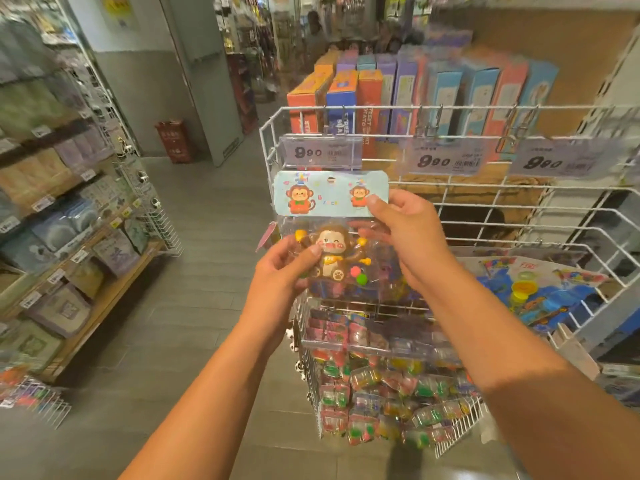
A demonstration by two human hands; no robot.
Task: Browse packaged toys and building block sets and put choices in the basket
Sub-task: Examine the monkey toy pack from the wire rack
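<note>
Both hands, left hand (284, 268) and right hand (405, 233), pinched an upright toy packet (330, 233), card end up, fingers curled; open floor (194, 289) lay leftward, wire rack (485, 202) rightward.

Pale blue header card (330, 195) with orange-shirted brown monkeys; white wire rack (450, 188)

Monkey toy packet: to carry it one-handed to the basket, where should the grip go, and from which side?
Probably the stiff blue header card of the monkey toy packet, pinched from its right edge, where the right hand already holds it. The card is flat and rigid; the clear bag below, pinched by the left hand, looks soft and bulges around the monkey.
</note>
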